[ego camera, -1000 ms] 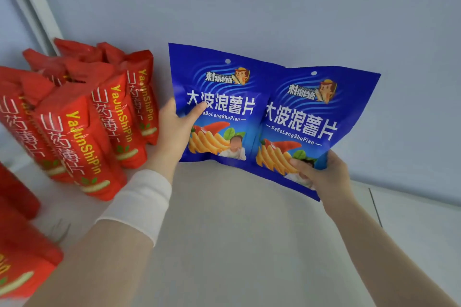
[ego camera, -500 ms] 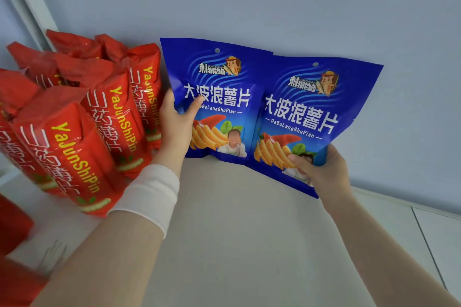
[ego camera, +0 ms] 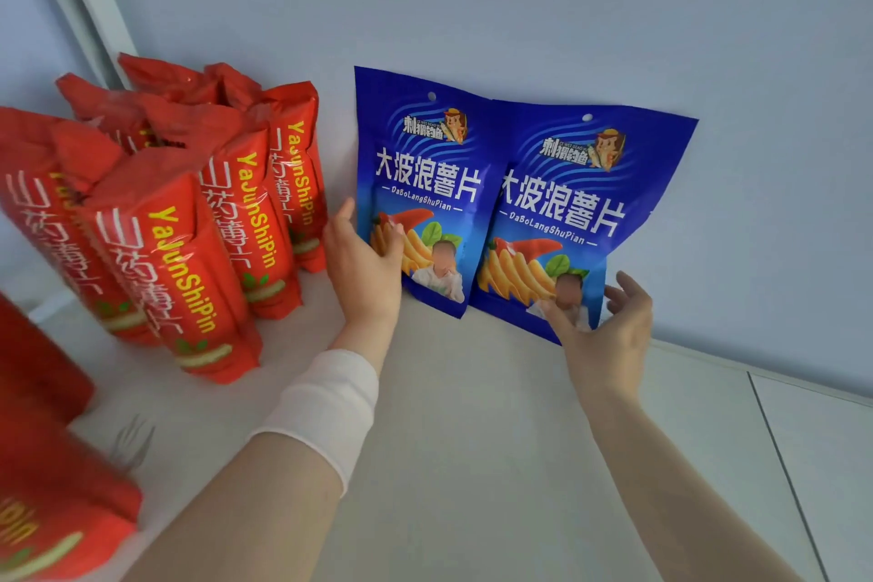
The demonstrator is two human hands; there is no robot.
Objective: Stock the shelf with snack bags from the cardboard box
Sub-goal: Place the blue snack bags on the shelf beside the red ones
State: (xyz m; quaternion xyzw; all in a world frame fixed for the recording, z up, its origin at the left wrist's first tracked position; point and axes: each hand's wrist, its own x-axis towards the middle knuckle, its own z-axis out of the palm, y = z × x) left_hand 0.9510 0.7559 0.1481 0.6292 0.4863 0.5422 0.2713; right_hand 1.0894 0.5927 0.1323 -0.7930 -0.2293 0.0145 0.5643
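Observation:
Two blue snack bags stand side by side on the white shelf (ego camera: 472,449), leaning on the back wall. The left blue bag (ego camera: 425,175) is slightly overlapped by the right blue bag (ego camera: 571,203). My left hand (ego camera: 363,269) is at the left bag's lower left corner, thumb resting on its front and a finger straight up beside its edge. My right hand (ego camera: 609,331) is at the right bag's lower right corner with fingers spread, thumb touching the front. No cardboard box is in view.
Several tall red snack bags (ego camera: 226,213) stand in rows left of the blue bags, close to my left hand. More red bags (ego camera: 47,487) lie at the lower left. A white upright post (ego camera: 85,0) rises at the back left. A seam (ego camera: 779,463) crosses the shelf on the right.
Both blue bags have come to stand against the wall. My right hand has let go and spread its fingers. My left hand's fingers have come out from behind the left bag.

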